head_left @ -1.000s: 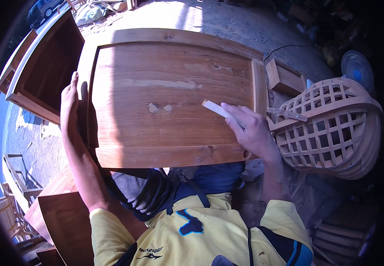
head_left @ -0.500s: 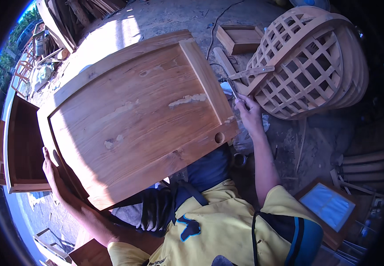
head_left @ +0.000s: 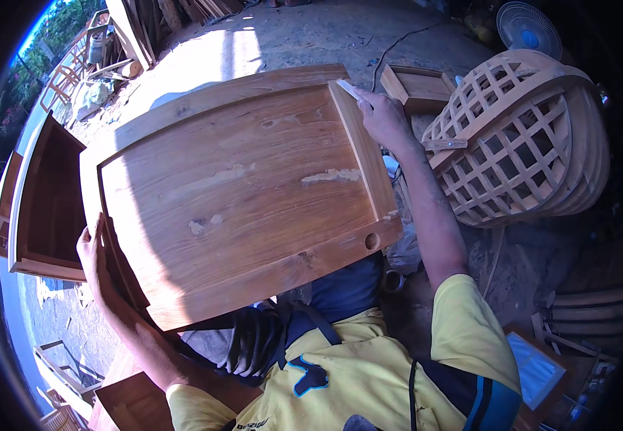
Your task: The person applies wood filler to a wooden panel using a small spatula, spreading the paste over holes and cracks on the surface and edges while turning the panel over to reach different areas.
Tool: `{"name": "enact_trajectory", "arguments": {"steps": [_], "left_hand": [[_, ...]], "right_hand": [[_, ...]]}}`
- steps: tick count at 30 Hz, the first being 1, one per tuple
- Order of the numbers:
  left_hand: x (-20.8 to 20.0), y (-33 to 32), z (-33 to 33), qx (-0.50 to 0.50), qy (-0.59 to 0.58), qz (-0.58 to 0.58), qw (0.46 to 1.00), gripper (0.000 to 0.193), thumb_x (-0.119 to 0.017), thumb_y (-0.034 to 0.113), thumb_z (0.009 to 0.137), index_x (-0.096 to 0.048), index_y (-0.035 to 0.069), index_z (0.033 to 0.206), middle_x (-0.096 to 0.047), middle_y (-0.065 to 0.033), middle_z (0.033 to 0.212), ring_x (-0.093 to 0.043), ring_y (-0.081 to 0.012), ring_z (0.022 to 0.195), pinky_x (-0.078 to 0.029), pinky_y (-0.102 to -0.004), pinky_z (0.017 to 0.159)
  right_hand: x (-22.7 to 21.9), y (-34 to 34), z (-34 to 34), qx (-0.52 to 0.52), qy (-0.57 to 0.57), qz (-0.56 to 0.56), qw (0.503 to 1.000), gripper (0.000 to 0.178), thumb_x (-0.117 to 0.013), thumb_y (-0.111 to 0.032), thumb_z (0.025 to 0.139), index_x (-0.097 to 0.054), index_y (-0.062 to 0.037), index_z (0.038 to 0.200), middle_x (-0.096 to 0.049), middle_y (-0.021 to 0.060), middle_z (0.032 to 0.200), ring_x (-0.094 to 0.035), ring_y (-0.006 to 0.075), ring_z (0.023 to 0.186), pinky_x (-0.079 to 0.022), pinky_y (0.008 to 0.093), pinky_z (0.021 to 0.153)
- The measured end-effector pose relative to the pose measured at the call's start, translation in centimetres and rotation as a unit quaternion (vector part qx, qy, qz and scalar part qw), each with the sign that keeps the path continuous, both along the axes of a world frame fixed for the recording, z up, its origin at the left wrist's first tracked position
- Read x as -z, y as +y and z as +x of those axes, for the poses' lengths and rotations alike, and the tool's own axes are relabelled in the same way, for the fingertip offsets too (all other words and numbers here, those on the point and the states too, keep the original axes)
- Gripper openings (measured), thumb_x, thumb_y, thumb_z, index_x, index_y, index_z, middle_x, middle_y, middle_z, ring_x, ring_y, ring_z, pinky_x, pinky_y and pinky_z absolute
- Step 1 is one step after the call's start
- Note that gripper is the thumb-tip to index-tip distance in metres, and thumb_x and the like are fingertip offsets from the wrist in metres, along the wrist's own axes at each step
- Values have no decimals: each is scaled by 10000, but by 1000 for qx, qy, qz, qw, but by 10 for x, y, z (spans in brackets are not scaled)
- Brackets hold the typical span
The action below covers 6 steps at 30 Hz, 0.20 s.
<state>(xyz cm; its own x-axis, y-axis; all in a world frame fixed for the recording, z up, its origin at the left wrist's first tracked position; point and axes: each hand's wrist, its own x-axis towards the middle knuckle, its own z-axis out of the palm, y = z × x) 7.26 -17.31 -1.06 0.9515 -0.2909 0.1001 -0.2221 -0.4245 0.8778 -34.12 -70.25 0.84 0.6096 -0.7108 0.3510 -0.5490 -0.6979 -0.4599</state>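
Observation:
A large wooden cabinet door [head_left: 240, 201] with a raised frame rests tilted across my lap. Pale filler patches mark its centre panel, and a round hole sits near its lower right corner. My left hand [head_left: 93, 251] is closed on the door's left edge, the fingertips at the frame. Up at the far right corner, my right hand [head_left: 385, 121] grips a thin, flat-bladed tool [head_left: 349, 89]. Its pale blade lies against the right frame piece; the handle is hidden in my fingers.
Right of the door stands a rounded wooden lattice piece [head_left: 516, 136], with a shallow wooden box [head_left: 419, 86] and a fan [head_left: 528, 32] beyond. An open dark cabinet [head_left: 49, 194] is at the left. A cord [head_left: 405, 39] runs over the floor.
My right hand has moved up and left with the tool, from beside the lattice piece onto the door's far right corner. My left hand now wraps the edge more. The whole view has shifted slightly.

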Motion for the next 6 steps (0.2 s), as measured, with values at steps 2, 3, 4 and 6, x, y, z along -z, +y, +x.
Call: {"name": "enact_trajectory", "arguments": {"steps": [2, 3, 4, 6], "left_hand": [[3, 0, -3, -4, -30, -4, 1000, 384, -752, 420, 966, -757, 37, 983, -557, 75, 750, -413, -27, 684, -303, -237, 603], [2, -1, -6, -4, -42, -9, 999, 399, -754, 427, 962, -754, 28, 967, -546, 75, 739, -406, -29, 680, -299, -240, 603], [2, 4, -6, -8, -45, 6, 999, 420, -755, 441, 956, -755, 21, 971, -540, 72, 732, -404, -34, 675, -301, -244, 603], [5, 22, -8, -27, -45, 21, 998, 442, -757, 456, 950, -756, 14, 974, -533, 70, 724, -402, -38, 670, -303, -249, 603]], "right_hand": [[-9, -2, 7, -18, 38, 20, 999, 357, -547, -177, 1009, -682, -92, 1328, -713, 268, 1108, -702, 419, 1029, -537, 494, 940], [-11, -8, 6, -28, 50, 14, 998, 358, -537, -172, 1005, -685, -93, 1321, -721, 271, 1049, -716, 420, 970, -543, 516, 903], [-22, -3, 6, -36, 67, 28, 997, 361, -532, -170, 1007, -683, -86, 1324, -723, 263, 1080, -717, 407, 1001, -546, 508, 922], [-26, 4, -1, -75, 7, 34, 997, 360, -537, -172, 1012, -682, -69, 1325, -726, 225, 1187, -708, 352, 1129, -545, 477, 1006]]}}
